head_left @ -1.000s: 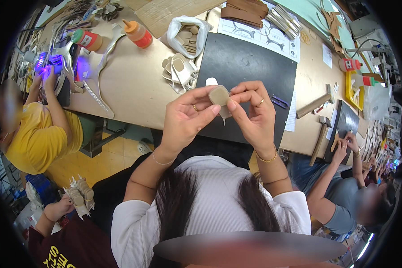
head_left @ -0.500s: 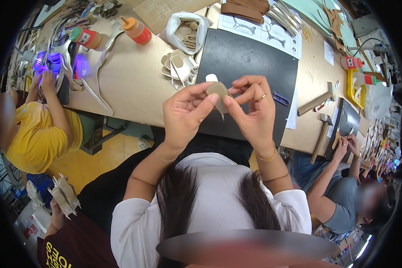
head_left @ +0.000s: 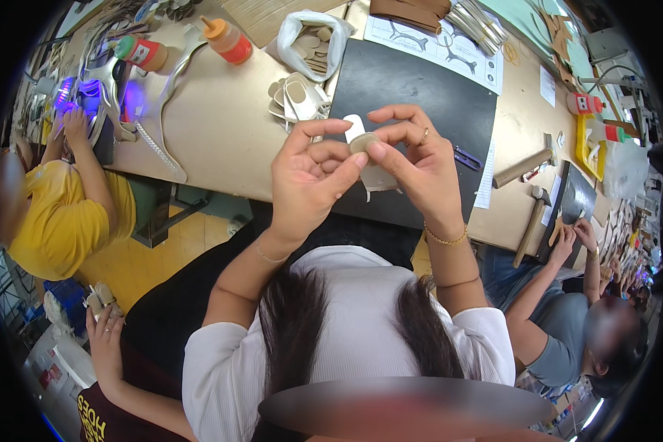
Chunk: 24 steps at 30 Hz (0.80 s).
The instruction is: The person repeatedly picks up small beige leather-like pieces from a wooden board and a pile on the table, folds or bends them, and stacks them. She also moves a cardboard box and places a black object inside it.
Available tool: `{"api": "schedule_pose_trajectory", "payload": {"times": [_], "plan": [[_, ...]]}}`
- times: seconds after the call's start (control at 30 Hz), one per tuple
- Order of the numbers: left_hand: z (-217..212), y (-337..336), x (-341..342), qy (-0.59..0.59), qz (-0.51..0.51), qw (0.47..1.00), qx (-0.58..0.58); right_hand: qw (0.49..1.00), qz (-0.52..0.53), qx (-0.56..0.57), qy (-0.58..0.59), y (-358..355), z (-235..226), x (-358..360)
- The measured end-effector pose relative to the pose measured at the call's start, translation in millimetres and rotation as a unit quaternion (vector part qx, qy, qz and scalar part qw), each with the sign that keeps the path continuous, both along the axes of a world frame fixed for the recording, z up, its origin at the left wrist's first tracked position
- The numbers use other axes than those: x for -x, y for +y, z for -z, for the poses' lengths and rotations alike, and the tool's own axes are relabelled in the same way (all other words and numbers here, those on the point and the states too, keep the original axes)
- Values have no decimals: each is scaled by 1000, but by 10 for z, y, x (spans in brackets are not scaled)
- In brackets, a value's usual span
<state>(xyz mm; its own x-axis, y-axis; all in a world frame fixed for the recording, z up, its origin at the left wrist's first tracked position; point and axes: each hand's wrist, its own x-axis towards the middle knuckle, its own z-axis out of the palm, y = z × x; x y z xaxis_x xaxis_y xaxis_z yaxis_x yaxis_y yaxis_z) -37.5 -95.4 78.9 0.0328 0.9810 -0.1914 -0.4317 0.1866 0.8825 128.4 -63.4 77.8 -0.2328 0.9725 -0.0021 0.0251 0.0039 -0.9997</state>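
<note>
Above the near edge of a black mat (head_left: 435,92), both hands hold a small white leather piece (head_left: 379,179) with a beige rounded patch (head_left: 362,143) on it. My left hand (head_left: 306,173) pinches the patch's left side between thumb and fingers. My right hand (head_left: 418,166) grips its right side, thumb on top, index finger raised and bent. A white rounded tab (head_left: 354,127) sticks up past the patch, between the fingertips. The leather's lower part hangs beneath the hands, partly hidden by the right thumb.
Left of the mat lie similar white pieces (head_left: 300,96) and a plastic bag (head_left: 337,37) of beige patches. Two squeeze bottles, orange-tipped (head_left: 228,43) and green-capped (head_left: 141,53), stand farther left. Purple snips (head_left: 466,160) and a hammer (head_left: 532,227) lie right. Co-workers sit both sides.
The patch has tipped, showing a narrower face, and more of the white tab and hanging leather is visible. My right index finger has lifted. The view has shifted slightly.
</note>
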Motion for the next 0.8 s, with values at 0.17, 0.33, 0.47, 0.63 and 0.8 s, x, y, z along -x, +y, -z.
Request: {"api": "schedule_pose_trajectory", "payload": {"times": [0.17,0.33,0.47,0.63,0.8], "plan": [[39,-7,22,3,-8,1000,-21,999,7,-35,-4,38,67,94],[269,144,202,79,-62,994,-39,982,-59,-118,-134,395,148,274],[562,390,477,352,-87,931,-51,936,45,-306,-170,1295,324,607],[693,543,607,655,-154,717,-184,862,99,-436,-239,2738,448,1105],[695,333,141,533,-35,797,-280,799,127,-502,-307,3548,460,1377]]}}
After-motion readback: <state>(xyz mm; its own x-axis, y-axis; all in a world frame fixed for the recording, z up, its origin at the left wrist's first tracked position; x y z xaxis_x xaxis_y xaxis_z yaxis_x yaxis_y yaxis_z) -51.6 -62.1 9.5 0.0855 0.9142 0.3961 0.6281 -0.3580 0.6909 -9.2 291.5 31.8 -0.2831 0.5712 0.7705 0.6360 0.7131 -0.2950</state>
